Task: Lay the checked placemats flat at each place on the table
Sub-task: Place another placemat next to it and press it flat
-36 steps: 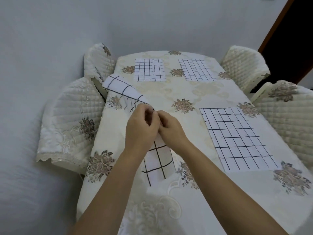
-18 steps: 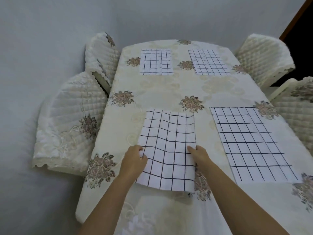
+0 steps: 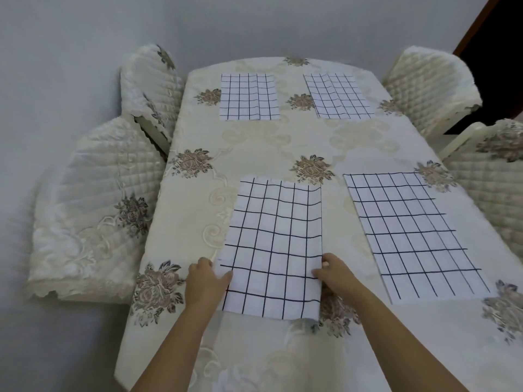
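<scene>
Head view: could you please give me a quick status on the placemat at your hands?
Left hand and right hand pinch near-left placemat by its side edges. Mat spread on table, slightly rippled. Three other placemats lie flat; nothing in the way.

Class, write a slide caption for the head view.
Left hand and right hand pinch the nearest checked placemat by its side edges; three more placemats lie on the tablecloth.

Middle: you get a wide strip of tablecloth (image 3: 283, 137) between the near left placemat (image 3: 271, 244) and the far left placemat (image 3: 249, 97).
Gap: a thin lane runs between the near left placemat and the near right placemat (image 3: 410, 236).
Left edge: the left chairs (image 3: 93, 199) sit close.
Right edge: the right chairs (image 3: 430, 89) block you.
</scene>
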Available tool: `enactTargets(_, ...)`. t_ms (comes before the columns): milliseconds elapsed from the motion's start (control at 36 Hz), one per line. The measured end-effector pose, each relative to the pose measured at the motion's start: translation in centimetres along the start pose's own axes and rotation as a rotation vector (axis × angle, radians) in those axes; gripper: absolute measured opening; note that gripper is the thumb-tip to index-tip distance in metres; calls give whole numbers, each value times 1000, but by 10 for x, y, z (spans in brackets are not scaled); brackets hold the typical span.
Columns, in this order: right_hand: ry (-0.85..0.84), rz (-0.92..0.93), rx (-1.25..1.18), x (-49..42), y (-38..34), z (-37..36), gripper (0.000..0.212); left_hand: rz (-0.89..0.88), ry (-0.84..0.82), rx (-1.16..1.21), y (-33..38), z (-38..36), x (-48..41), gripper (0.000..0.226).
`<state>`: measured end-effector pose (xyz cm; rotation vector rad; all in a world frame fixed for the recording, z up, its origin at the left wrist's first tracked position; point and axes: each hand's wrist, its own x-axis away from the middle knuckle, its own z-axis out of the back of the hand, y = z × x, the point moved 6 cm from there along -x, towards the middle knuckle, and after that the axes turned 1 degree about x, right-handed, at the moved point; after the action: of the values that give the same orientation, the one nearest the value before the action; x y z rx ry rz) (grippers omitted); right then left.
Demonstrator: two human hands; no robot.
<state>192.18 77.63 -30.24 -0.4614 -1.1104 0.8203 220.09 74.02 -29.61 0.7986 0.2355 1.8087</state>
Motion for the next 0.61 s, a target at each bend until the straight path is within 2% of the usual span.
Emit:
enactTargets(194, -52, 86, 20, -14, -20, -17, 32, 66, -110, -7, -9, 0, -1, 42)
enactTargets(306, -118, 98, 29, -18, -28, -23, 36, 83, -86, 37, -12, 7, 5, 25)
enactTargets(417, -148, 93, 41, -18, -31, -21, 37, 110, -52, 170, -18, 10, 6, 36)
enactTargets(500, -154, 98, -10, -16, -30, -18, 34, 164, -67, 381, -23, 9, 4, 27)
enactTargets(611, -130, 85, -92, -13, -24, -14, 17, 303, -221, 777, -27, -2, 7, 8)
